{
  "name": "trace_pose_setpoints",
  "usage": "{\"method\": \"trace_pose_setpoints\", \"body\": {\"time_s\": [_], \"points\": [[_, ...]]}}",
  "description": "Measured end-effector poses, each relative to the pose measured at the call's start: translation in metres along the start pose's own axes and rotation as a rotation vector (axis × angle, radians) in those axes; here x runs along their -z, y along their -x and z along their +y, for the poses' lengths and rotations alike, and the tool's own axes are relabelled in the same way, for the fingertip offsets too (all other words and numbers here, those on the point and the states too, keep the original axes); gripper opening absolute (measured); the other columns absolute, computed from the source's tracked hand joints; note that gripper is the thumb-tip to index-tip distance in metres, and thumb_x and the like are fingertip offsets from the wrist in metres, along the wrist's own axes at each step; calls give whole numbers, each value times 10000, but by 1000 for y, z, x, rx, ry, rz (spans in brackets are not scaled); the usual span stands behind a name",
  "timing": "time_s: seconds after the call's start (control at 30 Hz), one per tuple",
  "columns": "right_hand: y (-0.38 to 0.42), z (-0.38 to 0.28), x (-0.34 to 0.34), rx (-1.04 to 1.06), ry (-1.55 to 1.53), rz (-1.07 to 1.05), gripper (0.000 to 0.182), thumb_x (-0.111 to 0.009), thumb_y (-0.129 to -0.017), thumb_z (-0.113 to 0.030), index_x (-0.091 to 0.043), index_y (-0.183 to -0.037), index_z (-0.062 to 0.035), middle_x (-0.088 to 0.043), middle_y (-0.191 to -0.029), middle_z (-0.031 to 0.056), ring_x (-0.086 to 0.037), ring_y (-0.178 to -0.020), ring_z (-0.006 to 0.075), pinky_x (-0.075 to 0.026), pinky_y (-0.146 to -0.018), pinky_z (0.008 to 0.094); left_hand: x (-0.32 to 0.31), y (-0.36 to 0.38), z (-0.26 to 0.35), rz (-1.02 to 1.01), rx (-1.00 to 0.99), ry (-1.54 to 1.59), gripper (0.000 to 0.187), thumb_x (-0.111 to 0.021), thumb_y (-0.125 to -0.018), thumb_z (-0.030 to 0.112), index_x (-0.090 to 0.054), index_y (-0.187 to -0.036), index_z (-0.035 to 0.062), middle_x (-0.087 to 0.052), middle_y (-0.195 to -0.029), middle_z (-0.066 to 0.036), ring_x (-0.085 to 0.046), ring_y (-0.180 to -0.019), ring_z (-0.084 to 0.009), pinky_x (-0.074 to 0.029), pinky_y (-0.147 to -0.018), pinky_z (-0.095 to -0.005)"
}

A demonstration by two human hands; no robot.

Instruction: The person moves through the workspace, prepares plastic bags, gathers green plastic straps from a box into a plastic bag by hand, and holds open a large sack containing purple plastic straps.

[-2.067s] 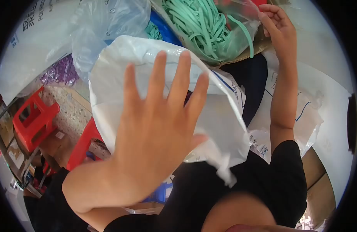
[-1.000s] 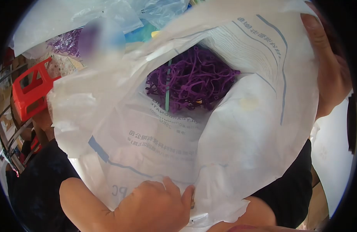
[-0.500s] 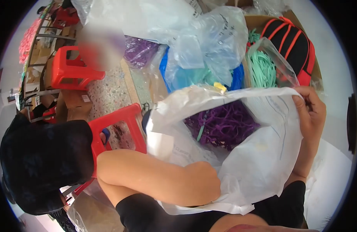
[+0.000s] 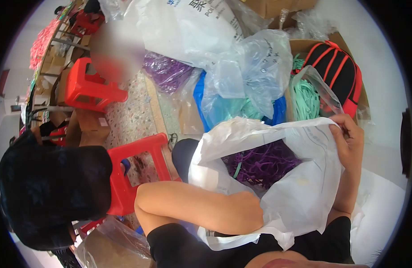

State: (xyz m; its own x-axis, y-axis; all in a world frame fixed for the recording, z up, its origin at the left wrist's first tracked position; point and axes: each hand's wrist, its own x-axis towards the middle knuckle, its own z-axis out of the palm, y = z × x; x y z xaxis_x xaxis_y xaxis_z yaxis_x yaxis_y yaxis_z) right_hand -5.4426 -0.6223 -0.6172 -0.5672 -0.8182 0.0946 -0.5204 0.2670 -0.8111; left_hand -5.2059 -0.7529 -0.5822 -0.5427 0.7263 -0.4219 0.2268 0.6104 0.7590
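A large white plastic sack (image 4: 304,187) stands wide open in front of my body. Inside lies a tangled heap of purple strips (image 4: 271,165), with one pale green strip (image 4: 237,169) among them. My right hand (image 4: 349,136) pinches the sack's far right rim between thumb and fingers. Across the near side reaches my left arm; my left hand (image 4: 244,212) is curled at the near edge, where the white material bunches beside it. Its fingertips are hidden, but it appears closed on the sack.
Beyond the sack are clear bags (image 4: 266,67), a bag of mint-green strips (image 4: 305,100), bagged purple strips (image 4: 166,71) and a black-and-red backpack (image 4: 333,73). Red stools (image 4: 143,156) stand at left, near a person in a dark cap (image 4: 54,192). A clear bag (image 4: 112,248) lies at lower left.
The view has shifted, so the background sits lower. The sack's opening appears lower and slightly narrower, and my left arm is farther right. Both hands stay at the sack.
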Motion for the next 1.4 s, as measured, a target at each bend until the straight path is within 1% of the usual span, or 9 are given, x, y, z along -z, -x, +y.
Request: {"method": "trace_pose_setpoints", "body": {"time_s": [0.37,0.47,0.57,0.67,0.83,0.9,1.07,1.17,1.4], "points": [[-4,-2,-6,-60,135,-16,121,-639,-764,-67,-603,-872,-25,-405,-570,9,-317,-503,72,-273,-481,234,-8,7,-14,75,-35,-48,177,-556,-735,96,-601,-893,31,-623,-663,-137,-635,-639,-321,-491,-530,-409],[-2,-6,-1,-160,226,-39,127,-652,-764,-84,-602,-866,-29,-474,-582,40,-404,-498,124,-326,-495,270,-10,13,-13,164,-51,-48,169,-551,-738,110,-606,-880,37,-626,-670,-139,-635,-638,-321,-490,-528,-412],[-6,-4,-2,-128,374,-34,186,-635,-782,-55,-586,-953,-1,-609,-814,70,-539,-690,178,-421,-624,277,-20,11,-8,283,-50,-31,156,-543,-750,132,-614,-857,42,-629,-679,-139,-635,-641,-317,-491,-537,-411],[-2,-49,5,-73,535,22,432,-712,-744,-217,-556,-1113,-56,-593,-1075,142,-564,-1009,301,-443,-829,368,-20,12,5,322,53,37,148,-548,-775,163,-628,-826,50,-631,-681,-138,-637,-650,-308,-493,-550,-405],[30,-155,38,25,49,-855,749,-759,-674,-314,-423,-1290,-52,-489,-1267,131,-446,-1189,324,-359,-993,417,-19,14,37,360,343,76,195,-587,-798,253,-662,-746,80,-636,-672,-124,-642,-661,-285,-492,-567,-391],[66,-153,16,75,87,-942,766,-768,-648,-308,-425,-1281,-47,-473,-1276,151,-438,-1201,311,-351,-1006,406,-16,12,55,369,427,87,201,-593,-794,260,-666,-724,86,-639,-669,-116,-643,-657,-278,-491,-572,-387],[118,-167,6,141,414,-859,268,-630,-659,-113,-542,-910,-78,-570,-832,63,-585,-831,231,-474,-728,351,4,37,111,413,542,77,125,-580,-757,178,-664,-716,96,-636,-659,-107,-643,-645,-258,-486,-567,-372],[118,-201,24,288,326,-645,198,-572,-607,-57,-510,-794,-77,-483,-676,27,-532,-666,201,-414,-562,330,17,68,152,486,558,94,103,-561,-736,126,-660,-744,99,-621,-656,-102,-636,-631,-255,-477,-546,-372],[115,-299,90,529,275,-554,93,-537,-651,-165,-469,-672,-107,-417,-623,9,-467,-607,158,-358,-529,283,63,127,272,499,658,150,221,-517,-745,73,-630,-932,107,-593,-689,-86,-614,-599,-247,-467,-517,-352]]}}
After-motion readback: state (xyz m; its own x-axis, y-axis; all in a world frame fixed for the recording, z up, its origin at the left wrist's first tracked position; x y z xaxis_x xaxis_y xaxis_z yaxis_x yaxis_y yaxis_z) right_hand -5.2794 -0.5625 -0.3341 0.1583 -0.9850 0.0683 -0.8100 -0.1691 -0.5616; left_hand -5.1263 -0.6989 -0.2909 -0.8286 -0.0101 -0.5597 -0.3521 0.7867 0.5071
